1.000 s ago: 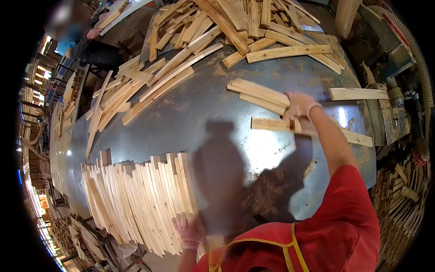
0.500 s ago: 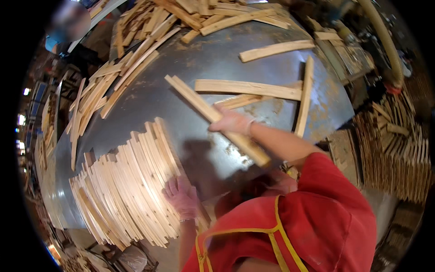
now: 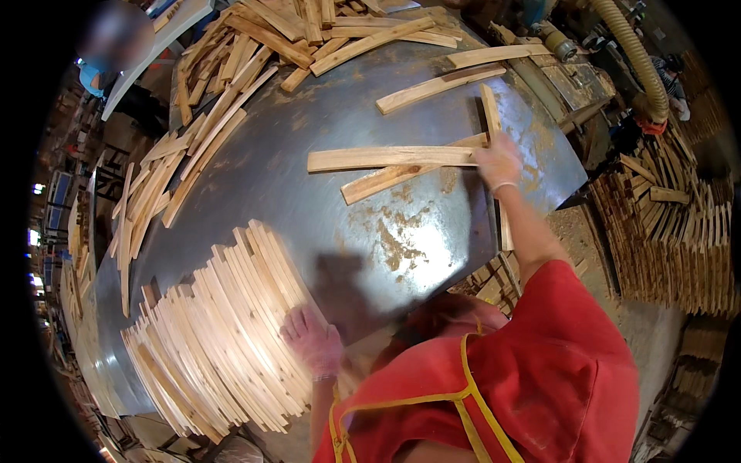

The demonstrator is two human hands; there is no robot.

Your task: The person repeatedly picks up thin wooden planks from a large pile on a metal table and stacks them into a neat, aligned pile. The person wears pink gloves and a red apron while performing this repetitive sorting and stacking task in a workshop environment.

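Note:
My left hand (image 3: 312,339), in a pale pinkish glove, rests against the right end of a row of light wooden slats (image 3: 224,324), its fingers laid over the outermost ones. These slats lie side by side on the metal table. Farther right, my gloved right hand (image 3: 499,163) is closed around a wooden slat (image 3: 491,112) that runs from far to near along the table's right side. Its thumb side meets the end of a crosswise board (image 3: 386,158). Beneath that board lies another slat (image 3: 363,187), at a slant.
A loose heap of wood pieces (image 3: 270,38) covers the table's far left. Two more boards lie at the far right, one of them a short board (image 3: 440,89). Sawdust patches dot the metal tabletop (image 3: 262,177). Stacked wood (image 3: 656,247) and a ribbed hose (image 3: 633,58) stand right. A person (image 3: 116,69) is far left.
My right hand has moved right and away from me, from the slats it held over the table's middle to the slat at the right. My left hand stays at the row. The view has shifted.

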